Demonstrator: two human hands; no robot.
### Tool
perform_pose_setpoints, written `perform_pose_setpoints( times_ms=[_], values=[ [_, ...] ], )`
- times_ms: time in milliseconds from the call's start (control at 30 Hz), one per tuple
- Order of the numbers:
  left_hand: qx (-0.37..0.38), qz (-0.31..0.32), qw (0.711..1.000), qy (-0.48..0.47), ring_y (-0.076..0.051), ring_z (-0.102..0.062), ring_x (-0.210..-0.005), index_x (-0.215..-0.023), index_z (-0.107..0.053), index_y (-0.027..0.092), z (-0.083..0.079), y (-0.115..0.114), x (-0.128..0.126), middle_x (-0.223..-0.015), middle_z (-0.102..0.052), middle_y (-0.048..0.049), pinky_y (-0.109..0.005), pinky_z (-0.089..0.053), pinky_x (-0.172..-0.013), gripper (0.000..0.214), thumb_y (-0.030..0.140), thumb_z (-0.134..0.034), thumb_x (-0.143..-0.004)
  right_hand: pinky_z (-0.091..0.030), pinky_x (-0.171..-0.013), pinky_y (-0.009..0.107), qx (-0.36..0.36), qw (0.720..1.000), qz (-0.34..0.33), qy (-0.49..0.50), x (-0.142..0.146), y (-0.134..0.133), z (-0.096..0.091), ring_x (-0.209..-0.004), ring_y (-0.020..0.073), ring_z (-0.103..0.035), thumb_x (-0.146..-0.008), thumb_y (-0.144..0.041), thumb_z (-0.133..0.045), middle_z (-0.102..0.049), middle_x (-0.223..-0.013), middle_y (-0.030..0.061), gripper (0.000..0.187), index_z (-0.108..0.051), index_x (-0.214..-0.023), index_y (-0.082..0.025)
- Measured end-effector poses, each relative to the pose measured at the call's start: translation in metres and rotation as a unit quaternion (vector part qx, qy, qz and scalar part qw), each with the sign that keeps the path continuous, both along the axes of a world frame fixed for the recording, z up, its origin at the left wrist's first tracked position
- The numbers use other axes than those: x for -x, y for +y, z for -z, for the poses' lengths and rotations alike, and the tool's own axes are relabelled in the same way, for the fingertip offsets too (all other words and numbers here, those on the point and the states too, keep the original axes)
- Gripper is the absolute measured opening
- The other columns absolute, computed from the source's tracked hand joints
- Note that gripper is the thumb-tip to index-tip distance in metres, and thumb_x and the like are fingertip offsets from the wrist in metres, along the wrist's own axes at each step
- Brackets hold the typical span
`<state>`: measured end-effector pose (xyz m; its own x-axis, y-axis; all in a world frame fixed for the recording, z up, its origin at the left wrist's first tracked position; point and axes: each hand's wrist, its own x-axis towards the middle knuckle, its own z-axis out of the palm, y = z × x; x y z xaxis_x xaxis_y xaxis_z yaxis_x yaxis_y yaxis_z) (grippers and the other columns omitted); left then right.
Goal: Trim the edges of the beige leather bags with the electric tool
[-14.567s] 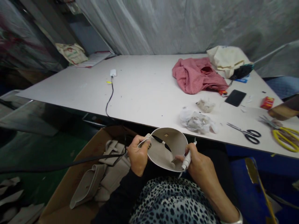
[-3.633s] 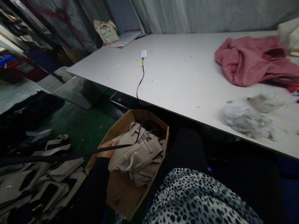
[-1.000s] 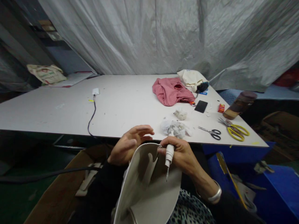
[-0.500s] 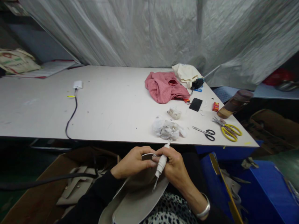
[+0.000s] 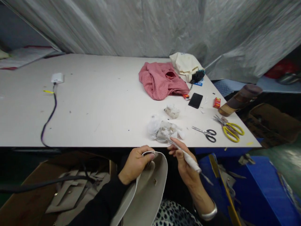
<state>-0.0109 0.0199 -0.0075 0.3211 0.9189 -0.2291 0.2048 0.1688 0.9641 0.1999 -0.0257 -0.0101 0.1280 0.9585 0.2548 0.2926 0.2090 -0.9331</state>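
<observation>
My left hand [image 5: 135, 164] grips the upper edge of a beige bag [image 5: 147, 201], thumb on the inner side and fingers behind. The bag hangs open over my lap, with a small metal fitting on its inner face. In my right hand [image 5: 185, 174] is a slim white-wrapped tool [image 5: 192, 162], with a thin pointed end sticking out toward the wrist. Its front end reaches the crumpled clear plastic with a stained pad [image 5: 164, 129] at the table's front edge; whether they touch I cannot tell.
On the white table [image 5: 94, 103] lie a stained block [image 5: 172, 111], black-handled scissors [image 5: 208, 135], yellow-handled shears [image 5: 231, 130], a black phone-like slab [image 5: 195, 100], pink cloth [image 5: 157, 81] and a bottle [image 5: 242, 99]. Below stand a cardboard box [image 5: 25, 194] holding beige bags and blue bins [image 5: 265, 188].
My right hand has moved away from the bag edge, right toward the plastic, with the wrapped tool turned in its fingers. My left hand still holds the bag, which now gapes wider.
</observation>
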Motion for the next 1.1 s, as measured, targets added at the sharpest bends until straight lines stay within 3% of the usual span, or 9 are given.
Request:
perform_pose_setpoints(
  times_ms=[133,333,533,1100],
  values=[
    [0.021,-0.046,0.999,-0.019,-0.015,-0.052,-0.066,-0.076,-0.067,0.015,0.005,0.012,-0.007,-0.068,-0.061,0.0,-0.027,-0.041,-0.067,0.025,0.038,-0.073,-0.078,-0.055,-0.086,0.035,-0.018,0.995,0.093,-0.034,-0.017,0.019,0.008,-0.087,0.019,-0.068,-0.104,-0.039,-0.057,-0.073,-0.108,0.006,0.026,-0.074,-0.118,-0.025],
    [0.112,-0.073,0.989,-0.065,-0.012,-0.046,-0.062,-0.074,-0.064,0.014,0.009,0.025,-0.015,-0.063,-0.056,0.0024,-0.025,-0.037,-0.064,0.031,0.041,-0.079,-0.072,-0.056,-0.092,0.035,-0.016,0.991,0.132,-0.033,-0.02,0.038,0.016,-0.095,0.0205,-0.071,-0.095,-0.035,-0.071,-0.077,-0.1,0.0049,0.017,-0.075,-0.102,-0.02],
    [0.129,-0.082,0.986,-0.069,-0.012,-0.049,-0.064,-0.074,-0.066,0.014,0.015,0.029,-0.018,-0.066,-0.06,0.0015,-0.025,-0.039,-0.065,0.032,0.041,-0.081,-0.07,-0.057,-0.087,0.032,-0.013,0.992,0.111,-0.053,-0.022,0.045,0.013,-0.089,0.0189,-0.072,-0.097,-0.034,-0.067,-0.076,-0.094,0.0038,0.016,-0.074,-0.099,-0.02],
    [0.169,-0.028,0.984,-0.045,-0.015,-0.055,-0.064,-0.08,-0.068,0.015,0.015,0.034,-0.022,-0.069,-0.064,-0.0004,-0.028,-0.041,-0.066,0.03,0.042,-0.079,-0.073,-0.053,-0.086,0.037,-0.048,0.982,0.029,-0.181,-0.024,0.072,0.013,-0.092,0.0221,-0.069,-0.103,-0.038,-0.058,-0.073,-0.094,0.0054,0.021,-0.07,-0.1,-0.021]
  ],
)
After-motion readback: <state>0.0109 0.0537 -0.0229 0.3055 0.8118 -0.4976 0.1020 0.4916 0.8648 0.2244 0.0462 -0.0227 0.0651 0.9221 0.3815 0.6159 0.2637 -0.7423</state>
